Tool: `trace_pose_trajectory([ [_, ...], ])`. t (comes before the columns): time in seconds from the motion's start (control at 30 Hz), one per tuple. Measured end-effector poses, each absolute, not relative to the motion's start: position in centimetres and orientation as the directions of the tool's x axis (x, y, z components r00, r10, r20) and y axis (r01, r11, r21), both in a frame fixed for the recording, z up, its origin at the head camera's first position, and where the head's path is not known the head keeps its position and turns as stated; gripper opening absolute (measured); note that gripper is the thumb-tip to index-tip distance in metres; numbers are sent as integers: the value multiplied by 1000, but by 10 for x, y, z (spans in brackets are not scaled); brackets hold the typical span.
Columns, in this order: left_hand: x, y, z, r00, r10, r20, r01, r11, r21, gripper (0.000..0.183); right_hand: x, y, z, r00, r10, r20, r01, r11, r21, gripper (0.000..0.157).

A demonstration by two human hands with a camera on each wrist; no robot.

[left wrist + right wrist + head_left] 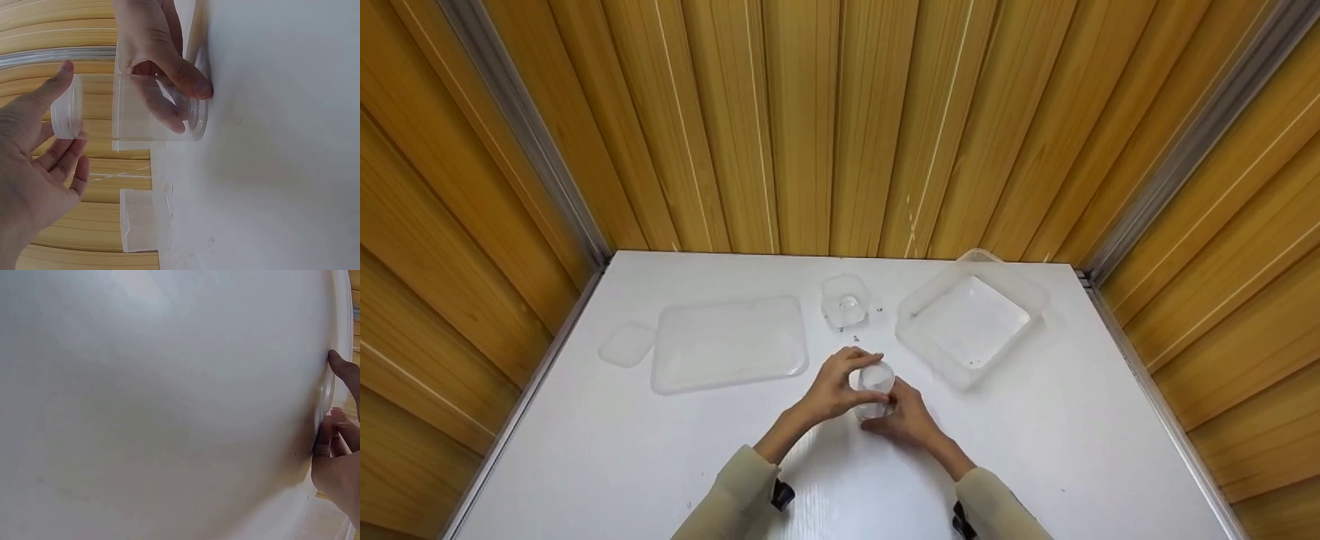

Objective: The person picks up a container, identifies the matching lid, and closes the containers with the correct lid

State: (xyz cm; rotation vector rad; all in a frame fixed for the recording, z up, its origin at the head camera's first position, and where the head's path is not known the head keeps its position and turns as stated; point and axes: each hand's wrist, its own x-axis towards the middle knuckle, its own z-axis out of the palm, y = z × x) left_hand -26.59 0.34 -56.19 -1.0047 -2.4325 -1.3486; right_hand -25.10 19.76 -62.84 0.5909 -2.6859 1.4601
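Between the two hands stands a clear plastic jar [101, 107] with a ribbed, translucent screw lid [66, 115]. My left hand [834, 384] grips the lid from the left, thumb on one side and fingertips on the other. Low on the jar, my right hand [909, 416] holds the body near its base, which rests on or just above the white table. In the right wrist view only part of the right hand [340, 467] and the rim of the jar's base [326, 394] show, at the right edge. Whether the jar contains anything is unclear.
Behind the hands stands a small clear square container [834, 289]. A large translucent bin [1009, 279] sits at the back right. To the left lie a big flat lid [731, 345] and a small square lid [626, 343]. Wood-patterned walls [802, 127] enclose the table.
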Motion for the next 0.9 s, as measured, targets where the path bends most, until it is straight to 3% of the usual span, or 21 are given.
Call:
trace_pose_trajectory([
  [0.63, -256, -4, -560, -751, 512, 417, 643, 424, 638, 62, -242, 201, -616, -929, -298, 221, -362, 598, -715, 81],
  [0.9, -248, -42, -566, -770, 499, 396, 627, 482, 612, 61, -236, 202, -614, -940, -299, 165, -310, 546, -779, 67],
])
